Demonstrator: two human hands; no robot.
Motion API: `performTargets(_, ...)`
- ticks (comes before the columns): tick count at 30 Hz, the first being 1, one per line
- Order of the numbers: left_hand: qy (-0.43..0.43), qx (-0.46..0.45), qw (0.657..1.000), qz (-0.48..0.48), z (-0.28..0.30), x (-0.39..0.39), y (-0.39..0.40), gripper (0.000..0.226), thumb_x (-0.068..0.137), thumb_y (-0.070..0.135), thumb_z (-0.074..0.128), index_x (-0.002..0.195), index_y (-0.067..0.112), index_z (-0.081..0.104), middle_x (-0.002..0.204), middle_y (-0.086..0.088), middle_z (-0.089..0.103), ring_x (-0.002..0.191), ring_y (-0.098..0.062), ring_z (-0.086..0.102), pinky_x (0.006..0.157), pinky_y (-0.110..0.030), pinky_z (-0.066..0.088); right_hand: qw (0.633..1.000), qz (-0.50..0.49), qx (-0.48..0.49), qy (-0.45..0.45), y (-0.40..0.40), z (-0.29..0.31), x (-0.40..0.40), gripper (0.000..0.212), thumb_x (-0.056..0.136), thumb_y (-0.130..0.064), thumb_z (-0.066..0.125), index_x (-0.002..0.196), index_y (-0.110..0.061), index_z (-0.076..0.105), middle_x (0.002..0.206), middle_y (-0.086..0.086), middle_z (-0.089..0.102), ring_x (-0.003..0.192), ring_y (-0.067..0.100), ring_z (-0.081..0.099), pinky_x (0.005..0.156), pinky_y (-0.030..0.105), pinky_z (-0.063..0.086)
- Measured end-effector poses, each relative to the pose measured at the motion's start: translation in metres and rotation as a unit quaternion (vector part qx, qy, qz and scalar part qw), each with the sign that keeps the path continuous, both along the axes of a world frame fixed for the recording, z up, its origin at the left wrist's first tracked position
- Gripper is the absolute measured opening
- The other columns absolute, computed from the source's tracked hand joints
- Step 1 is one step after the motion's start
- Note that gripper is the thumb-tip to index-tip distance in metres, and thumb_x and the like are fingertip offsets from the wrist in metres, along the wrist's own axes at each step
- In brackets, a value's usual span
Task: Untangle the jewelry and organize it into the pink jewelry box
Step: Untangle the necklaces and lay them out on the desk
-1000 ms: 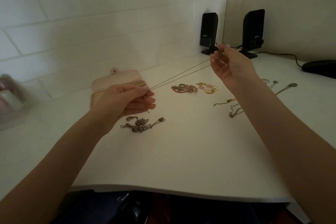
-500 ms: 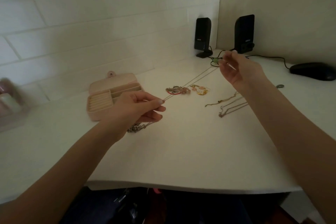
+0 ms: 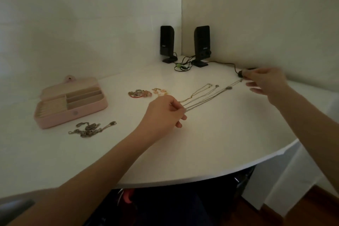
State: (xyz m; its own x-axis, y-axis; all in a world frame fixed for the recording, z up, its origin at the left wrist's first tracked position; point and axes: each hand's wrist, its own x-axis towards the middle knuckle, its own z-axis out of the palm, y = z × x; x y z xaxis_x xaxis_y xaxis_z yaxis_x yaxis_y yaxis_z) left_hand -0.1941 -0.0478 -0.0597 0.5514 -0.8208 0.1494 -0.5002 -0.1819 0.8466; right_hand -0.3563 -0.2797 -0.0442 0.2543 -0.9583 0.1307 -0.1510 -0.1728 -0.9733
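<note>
Both hands swung right, lowering thin silver chain (image 3: 205, 100) | left hand (image 3: 166, 111), right hand (image 3: 264, 83) pinch its ends | open pink jewelry box (image 3: 73, 113) left of it looks unfilled

walls: pale, meeting in a corner (image 3: 181, 14)
desk: white top (image 3: 211, 143) (curved front edge)
floor: dark wood (image 3: 311, 213)
light: dim

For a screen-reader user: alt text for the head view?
Left hand and right hand pinch opposite ends of a thin chain necklace stretched low over a white table; an open pink jewelry box sits left.
</note>
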Motion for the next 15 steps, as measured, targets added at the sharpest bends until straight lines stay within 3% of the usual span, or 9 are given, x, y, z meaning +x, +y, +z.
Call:
performTargets(5,-0.169,0.015,0.985,-0.008,-0.011,-0.017,-0.003,0.006,0.083,0.021,0.064,0.077,0.023,0.065,0.075,0.013,0.064,0.069,-0.003,0.059,0.068,-0.02,0.049,0.985,-0.064,-0.088,0.136,-0.009,-0.03,-0.005,0.016,0.081,-0.035,0.069,0.083,-0.019,0.07,0.085,0.002,0.067,0.075,0.015,0.058,0.068,0.026,0.045)
performTargets(10,-0.355,0.015,0.934,-0.013,-0.018,-0.019,-0.005,0.01,0.089,0.023,0.054,0.088,0.022,0.064,0.084,0.01,0.062,0.084,-0.009,0.051,0.07,-0.023,0.039,0.962,-0.023,-0.145,0.231,-0.015,-0.034,0.005,0.017,0.082,-0.031,0.069,0.096,-0.021,0.068,0.089,-0.004,0.064,0.087,0.014,0.057,0.078,0.031,0.046)
performTargets(13,-0.392,0.008,0.92,-0.025,-0.021,-0.02,-0.009,0.01,0.09,0.024,0.054,0.09,0.019,0.063,0.091,0.007,0.062,0.092,-0.013,0.049,0.07,-0.022,0.031,0.944,-0.043,-0.176,0.276,-0.019,-0.037,0.009,0.023,0.083,-0.028,0.068,0.103,-0.02,0.06,0.099,0.0,0.064,0.092,0.018,0.058,0.079,0.034,0.047)
performTargets(15,-0.378,0.0,0.925,-0.031,-0.023,-0.02,-0.012,0.016,0.092,0.027,0.053,0.1,0.019,0.063,0.104,0.006,0.063,0.103,-0.013,0.051,0.078,-0.023,0.037,0.93,-0.054,-0.227,0.284,-0.015,-0.037,0.012,0.022,0.089,-0.025,0.06,0.111,-0.019,0.059,0.106,0.003,0.064,0.094,0.021,0.059,0.078,0.034,0.047)
